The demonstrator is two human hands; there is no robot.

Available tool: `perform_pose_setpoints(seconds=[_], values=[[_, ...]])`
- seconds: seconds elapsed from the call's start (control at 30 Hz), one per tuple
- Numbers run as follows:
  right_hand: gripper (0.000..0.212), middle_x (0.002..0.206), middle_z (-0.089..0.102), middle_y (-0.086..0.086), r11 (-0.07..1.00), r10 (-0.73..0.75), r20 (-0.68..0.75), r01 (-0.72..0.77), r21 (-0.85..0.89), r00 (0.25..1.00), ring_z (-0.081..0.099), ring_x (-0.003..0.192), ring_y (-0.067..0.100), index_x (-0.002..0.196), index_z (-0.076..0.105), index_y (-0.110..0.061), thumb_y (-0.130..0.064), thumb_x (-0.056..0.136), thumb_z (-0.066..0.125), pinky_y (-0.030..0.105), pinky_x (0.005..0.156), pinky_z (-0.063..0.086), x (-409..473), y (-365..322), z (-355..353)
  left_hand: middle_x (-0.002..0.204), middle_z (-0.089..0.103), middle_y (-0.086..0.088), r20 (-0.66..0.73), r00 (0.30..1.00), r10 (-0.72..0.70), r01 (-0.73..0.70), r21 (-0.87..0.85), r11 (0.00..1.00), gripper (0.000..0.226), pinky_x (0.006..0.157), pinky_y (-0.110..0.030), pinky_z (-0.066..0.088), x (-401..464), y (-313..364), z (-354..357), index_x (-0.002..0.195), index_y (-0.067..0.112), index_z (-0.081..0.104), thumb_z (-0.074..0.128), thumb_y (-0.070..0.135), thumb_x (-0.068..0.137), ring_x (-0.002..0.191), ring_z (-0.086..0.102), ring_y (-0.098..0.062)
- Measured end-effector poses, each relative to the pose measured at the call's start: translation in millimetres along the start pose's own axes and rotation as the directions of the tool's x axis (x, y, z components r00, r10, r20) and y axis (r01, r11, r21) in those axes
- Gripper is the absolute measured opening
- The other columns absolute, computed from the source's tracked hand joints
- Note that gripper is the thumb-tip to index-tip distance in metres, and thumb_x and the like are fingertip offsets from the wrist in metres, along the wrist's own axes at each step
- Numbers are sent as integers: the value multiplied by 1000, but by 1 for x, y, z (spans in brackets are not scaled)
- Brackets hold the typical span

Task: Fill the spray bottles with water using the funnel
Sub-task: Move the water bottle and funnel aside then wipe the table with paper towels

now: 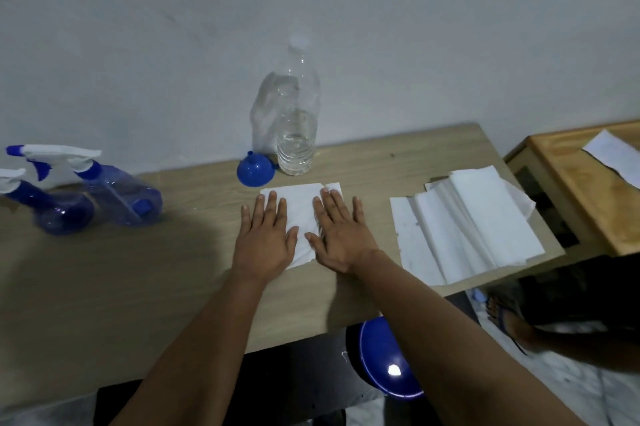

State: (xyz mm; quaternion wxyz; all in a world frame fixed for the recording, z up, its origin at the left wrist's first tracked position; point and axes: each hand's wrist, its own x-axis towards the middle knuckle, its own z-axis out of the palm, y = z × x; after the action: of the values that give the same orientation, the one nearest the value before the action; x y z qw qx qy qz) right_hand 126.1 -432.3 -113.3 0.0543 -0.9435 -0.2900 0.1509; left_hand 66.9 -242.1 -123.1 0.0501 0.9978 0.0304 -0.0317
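At the far left of the bench [104, 287], two blue spray bottles [117, 197] stand close together with their white-and-blue trigger heads on. They look capped, so neither can take water as it stands. Grouped off to the side, they leave the middle of the bench free as a working spot.

Toward the centre, the blue funnel [255, 171] rests upside down on its wide mouth, spout up, just beside the clear water bottle [297, 135]. That bottle stands upright against the wall with its cap on and is only part full. Keeping the two together at the back probably puts them within easy reach while out of the way of the hands.

In front of them a white paper towel [301, 204] lies flat. The left hand [265, 238] and the right hand [341, 238] both press on it, palms down and fingers straight and spread, so neither grip has hold of anything. Most likely the person is smoothing the sheet into a pad to catch drips where the filling will be done. No filling seems to have begun.

To the right, a stack of folded paper towels [467, 228] sits near the bench edge, seemingly spare sheets for spills. Beyond it stands a second wooden table [581, 197] with a sheet of paper on it.
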Motion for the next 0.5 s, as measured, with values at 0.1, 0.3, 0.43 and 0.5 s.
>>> perform_pose_setpoints(seconds=[0.1,0.3,0.43,0.5], values=[[80,174,-21,5,998,53,-3,-53,22,999,-25,160,21,167,-9,-17,-61,105,14,56,128,-13,-20,16,1,168,16,-11,9,1000,29,-29,7,1000,71,123,-62,9,0,23,4,159,11,25,16,52,102,156,7,-32],[75,175,-13,11,991,95,-57,-89,104,994,-19,161,25,168,1,-12,-51,107,19,53,130,-8,-64,5,12,169,15,-7,34,997,65,-66,18,998,70,121,-65,7,-31,34,4,159,13,24,18,52,102,157,7,-29],[70,177,-4,9,977,104,-81,-86,194,991,-12,163,23,168,5,-12,-45,109,24,53,131,-5,-73,3,6,170,11,-7,58,994,93,-94,23,995,73,122,-63,5,-40,33,-3,160,14,21,12,55,101,157,4,-28],[67,177,0,9,975,137,-116,-113,192,984,-9,163,24,168,6,-12,-42,111,24,50,131,-7,-67,4,-1,169,12,-7,37,995,90,-91,9,996,73,123,-61,7,-36,30,-6,160,13,20,11,55,101,157,4,-29]])
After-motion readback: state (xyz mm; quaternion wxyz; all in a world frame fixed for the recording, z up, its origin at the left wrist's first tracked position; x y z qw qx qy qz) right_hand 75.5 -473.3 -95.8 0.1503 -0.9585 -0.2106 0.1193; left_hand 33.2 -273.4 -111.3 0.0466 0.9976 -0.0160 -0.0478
